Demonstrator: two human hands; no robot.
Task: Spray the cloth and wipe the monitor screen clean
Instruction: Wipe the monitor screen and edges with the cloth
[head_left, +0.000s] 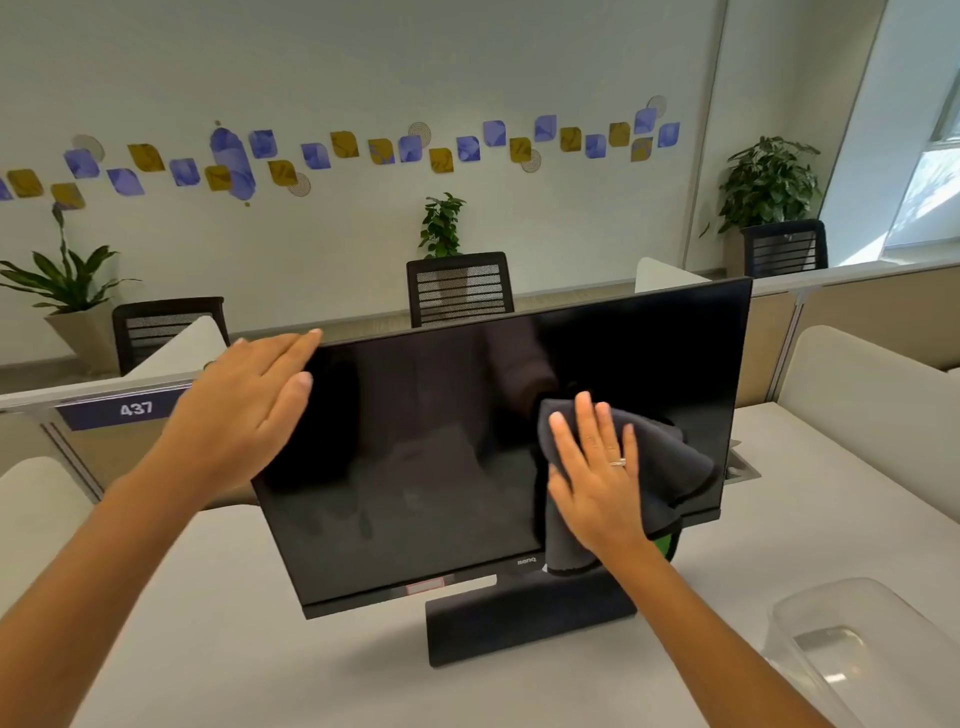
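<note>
A black monitor (441, 441) stands on its dark base (524, 618) in the middle of a white desk, its screen dark and glossy. My right hand (597, 478) lies flat with straight fingers on a dark grey cloth (675, 457), pressing it against the right part of the screen. The cloth hangs down past the monitor's lower edge, and a green bit shows at its lower right. My left hand (249, 410) is at the monitor's upper left corner, fingers straight; I cannot tell whether it touches the frame. No spray bottle is in view.
A clear plastic container (852, 639) sits on the desk (291, 675) at the lower right. Low desk partitions run behind the monitor, with a label reading 437 (136, 409) at the left. Black mesh chairs (460, 288) and potted plants stand by the far wall.
</note>
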